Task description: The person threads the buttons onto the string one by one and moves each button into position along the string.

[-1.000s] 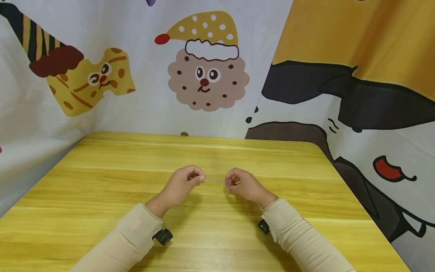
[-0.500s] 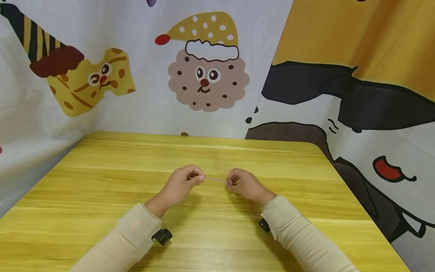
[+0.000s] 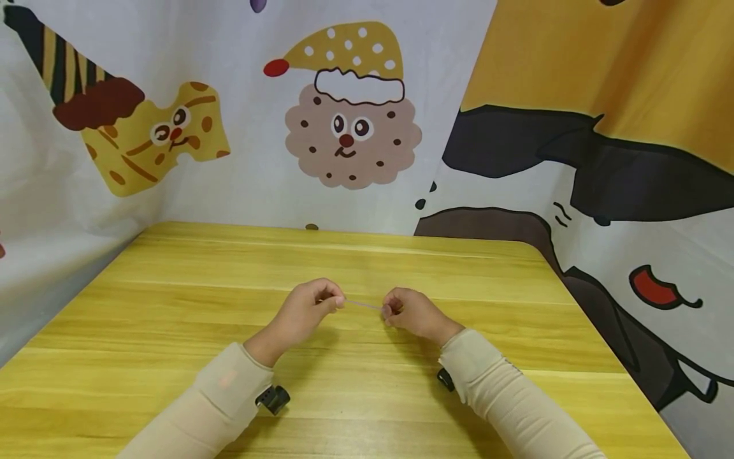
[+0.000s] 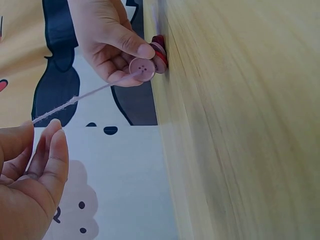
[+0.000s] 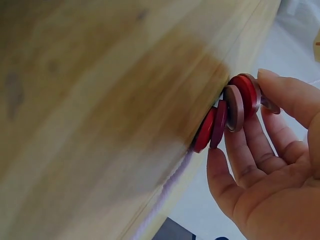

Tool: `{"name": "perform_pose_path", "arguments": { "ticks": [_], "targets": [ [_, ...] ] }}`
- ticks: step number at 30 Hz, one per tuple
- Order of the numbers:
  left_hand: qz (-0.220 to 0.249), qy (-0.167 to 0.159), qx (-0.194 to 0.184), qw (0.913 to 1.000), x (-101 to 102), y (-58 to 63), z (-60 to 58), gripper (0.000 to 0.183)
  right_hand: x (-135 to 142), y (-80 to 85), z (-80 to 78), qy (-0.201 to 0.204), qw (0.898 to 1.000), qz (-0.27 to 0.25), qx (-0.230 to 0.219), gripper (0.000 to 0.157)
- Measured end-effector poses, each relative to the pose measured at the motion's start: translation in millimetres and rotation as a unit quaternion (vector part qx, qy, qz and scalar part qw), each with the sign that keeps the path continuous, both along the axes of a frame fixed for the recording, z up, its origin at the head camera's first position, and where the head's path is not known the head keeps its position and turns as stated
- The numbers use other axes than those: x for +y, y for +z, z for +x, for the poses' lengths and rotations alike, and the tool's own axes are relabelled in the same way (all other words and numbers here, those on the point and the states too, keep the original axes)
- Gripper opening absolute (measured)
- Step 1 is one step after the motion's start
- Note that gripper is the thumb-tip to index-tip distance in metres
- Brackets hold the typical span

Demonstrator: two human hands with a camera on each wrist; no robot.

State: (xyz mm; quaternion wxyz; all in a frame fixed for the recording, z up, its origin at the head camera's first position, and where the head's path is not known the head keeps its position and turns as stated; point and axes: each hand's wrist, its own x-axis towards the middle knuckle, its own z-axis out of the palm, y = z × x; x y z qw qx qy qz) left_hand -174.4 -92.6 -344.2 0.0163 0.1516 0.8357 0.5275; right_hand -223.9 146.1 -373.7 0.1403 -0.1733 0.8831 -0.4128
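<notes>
My left hand (image 3: 298,315) pinches one end of a thin pale lilac string (image 4: 75,100) between thumb and fingertips. The string runs taut to my right hand (image 3: 417,313), passing through a pink button (image 4: 143,69) that faces the left wrist camera. In the right wrist view, the right hand's thumb and fingertips hold a row of several red, purple and pinkish buttons (image 5: 235,107) threaded together. Beyond the last red button, the string's other end (image 5: 170,182) trails away. From the head view the fingers hide most of the buttons.
A yellow wood-grain table (image 3: 172,382) lies beneath both hands. Behind it hangs a white curtain (image 3: 241,191) printed with cartoon figures. Dark wrist devices (image 3: 273,400) sit at the beige sleeves (image 3: 229,389).
My right hand has shifted slightly to the right and toward me, and a little more string shows between the hands. The left hand stays almost in place.
</notes>
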Motion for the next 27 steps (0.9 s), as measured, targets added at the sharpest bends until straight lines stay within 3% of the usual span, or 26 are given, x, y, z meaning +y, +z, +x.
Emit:
{"name": "perform_pose_path", "arguments": {
  "ticks": [14,27],
  "targets": [
    [0.005,0.001,-0.011,0.9999,-0.2,0.4,-0.4,0.007,-0.2,-0.9,-0.4,0.025,0.999,0.020,0.001,0.009],
    [-0.001,0.009,-0.012,0.9999,-2.1,-6.1,-8.0,0.008,1.8,1.6,0.4,0.038,0.999,0.032,0.006,0.011]
  ]
}}
